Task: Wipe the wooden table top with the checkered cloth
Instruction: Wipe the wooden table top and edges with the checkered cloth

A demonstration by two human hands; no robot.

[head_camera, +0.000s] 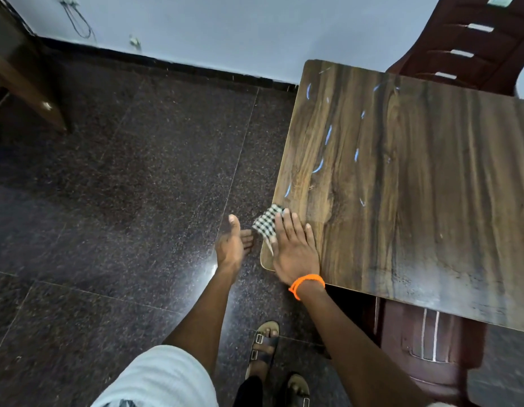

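checkered cloth (pixel 266 224): black-and-white checks | table top (pixel 416 183): brown wood grain, pale blue streaks | wristband (pixel 306 283): orange | chair (pixel 466 45): dark maroon | floor (pixel 122 186): dark speckled

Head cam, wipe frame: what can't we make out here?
- Checkered cloth: most of it is hidden under the right hand, which presses it flat at the table's edge.
- Wooden table top: right side cut off by the frame edge.
- Left hand: cupped off the table's corner; blur hides whether it holds anything.
- Pale streaks: too small to identify.
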